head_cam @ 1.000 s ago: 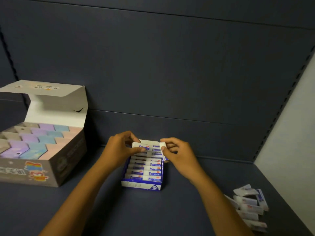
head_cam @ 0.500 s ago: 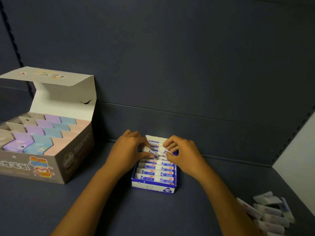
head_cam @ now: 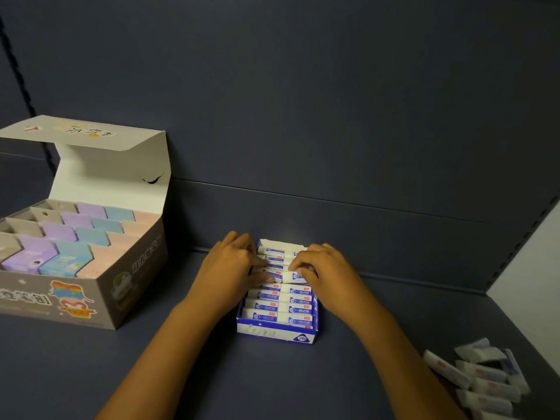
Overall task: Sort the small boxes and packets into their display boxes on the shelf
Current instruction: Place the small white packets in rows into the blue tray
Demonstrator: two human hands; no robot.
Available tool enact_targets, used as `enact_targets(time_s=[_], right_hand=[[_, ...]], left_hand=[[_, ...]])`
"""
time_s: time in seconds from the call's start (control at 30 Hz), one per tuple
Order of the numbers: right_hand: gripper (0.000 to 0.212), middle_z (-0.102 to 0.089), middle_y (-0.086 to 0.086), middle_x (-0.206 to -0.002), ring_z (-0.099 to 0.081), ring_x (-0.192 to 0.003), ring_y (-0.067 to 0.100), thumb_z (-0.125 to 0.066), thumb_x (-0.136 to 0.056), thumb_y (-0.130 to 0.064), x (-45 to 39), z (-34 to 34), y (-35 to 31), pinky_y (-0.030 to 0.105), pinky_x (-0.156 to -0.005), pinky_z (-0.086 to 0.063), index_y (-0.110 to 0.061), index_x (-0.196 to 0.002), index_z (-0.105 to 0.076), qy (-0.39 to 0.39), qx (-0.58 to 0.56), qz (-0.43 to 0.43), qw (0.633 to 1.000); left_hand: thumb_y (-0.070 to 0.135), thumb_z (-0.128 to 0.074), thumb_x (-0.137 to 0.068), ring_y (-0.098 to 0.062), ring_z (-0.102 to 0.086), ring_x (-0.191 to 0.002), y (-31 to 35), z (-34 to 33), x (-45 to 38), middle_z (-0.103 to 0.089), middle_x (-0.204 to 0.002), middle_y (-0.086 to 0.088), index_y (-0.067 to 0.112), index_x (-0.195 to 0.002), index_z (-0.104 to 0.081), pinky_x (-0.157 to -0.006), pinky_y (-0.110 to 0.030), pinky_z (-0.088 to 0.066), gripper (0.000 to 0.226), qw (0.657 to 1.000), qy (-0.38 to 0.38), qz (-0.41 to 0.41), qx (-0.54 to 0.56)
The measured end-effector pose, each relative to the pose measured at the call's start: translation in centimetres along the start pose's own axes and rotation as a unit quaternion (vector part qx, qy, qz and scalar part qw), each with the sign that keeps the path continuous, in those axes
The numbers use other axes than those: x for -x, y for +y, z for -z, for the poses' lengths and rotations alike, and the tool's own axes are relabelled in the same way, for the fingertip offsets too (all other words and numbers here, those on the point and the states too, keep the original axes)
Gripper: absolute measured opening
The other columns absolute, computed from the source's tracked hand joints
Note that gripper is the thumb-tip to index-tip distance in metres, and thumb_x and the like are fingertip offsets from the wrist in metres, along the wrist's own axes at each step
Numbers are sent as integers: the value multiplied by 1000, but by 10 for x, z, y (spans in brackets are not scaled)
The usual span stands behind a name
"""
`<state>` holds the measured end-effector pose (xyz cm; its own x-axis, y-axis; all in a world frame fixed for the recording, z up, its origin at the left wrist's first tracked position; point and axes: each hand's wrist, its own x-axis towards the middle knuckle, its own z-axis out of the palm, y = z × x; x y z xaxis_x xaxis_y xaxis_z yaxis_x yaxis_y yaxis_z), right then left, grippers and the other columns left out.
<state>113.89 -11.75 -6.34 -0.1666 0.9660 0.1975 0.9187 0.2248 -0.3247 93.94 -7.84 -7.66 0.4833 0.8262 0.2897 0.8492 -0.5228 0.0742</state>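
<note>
A small blue display box (head_cam: 274,332) stands mid-shelf, filled with rows of white-and-blue packets. Both hands are over its back half. My left hand (head_cam: 231,269) and my right hand (head_cam: 325,268) each pinch one end of a white-and-blue packet (head_cam: 287,277), which lies low among the rows, roughly level with the other packets. My fingers hide part of the rows behind it. A loose pile of similar packets (head_cam: 485,378) lies at the right front of the shelf.
A large grey display box (head_cam: 100,298) with its lid folded up stands at the left, holding purple, blue and pink small boxes in stepped rows. The dark back panel (head_cam: 333,131) rises right behind the blue box. A pale side wall (head_cam: 533,262) closes the right.
The packet that both hands held above the back of the blue box has come down into the rows. Both hands sank with it and moved slightly toward the front.
</note>
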Motion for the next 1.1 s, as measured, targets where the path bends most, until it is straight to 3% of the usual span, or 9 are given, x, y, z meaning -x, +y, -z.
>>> enact_targets(time_s=[0.37, 0.5, 0.9, 1.1], right_hand=[[44, -50, -2, -137, -49, -120, 11, -60, -90, -38, 5, 0, -4, 25, -99, -43, -24, -131, -55, -28, 57, -6, 998], [36, -52, -1, -132, -53, -116, 14, -58, -91, -41, 7, 4, -6, 22, -93, -45, -26, -123, -55, -5, 78, -20, 997], [34, -55, -3, -132, -50, -118, 12, -59, -90, -43, 6, 5, -12, 25, -100, -38, -23, -118, -61, -35, 107, -1, 994], [33, -54, -4, -131, -44, -121, 11, -59, -90, -42, 13, 16, -7, 25, -102, -37, -26, -118, -61, -19, 106, -10, 994]], left_hand=[[49, -62, -86, -9, -49, -108, -4, -2, 2, -65, -119, 12, 35, -117, -67, -87, -22, -43, 34, 998, 39, -20, 46], [50, -58, -87, -9, -49, -109, -4, -2, 2, -65, -119, 12, 35, -116, -68, -87, -22, -41, 34, 998, 43, -18, 52], [45, -62, -87, -8, -48, -112, -1, -2, 2, -61, -124, 12, 34, -117, -67, -89, -21, -41, 32, 997, 31, -14, 66], [46, -65, -84, -9, -51, -105, -11, -3, 3, -67, -112, 13, 36, -108, -71, -85, -25, -45, 26, 996, 62, -23, 58]])
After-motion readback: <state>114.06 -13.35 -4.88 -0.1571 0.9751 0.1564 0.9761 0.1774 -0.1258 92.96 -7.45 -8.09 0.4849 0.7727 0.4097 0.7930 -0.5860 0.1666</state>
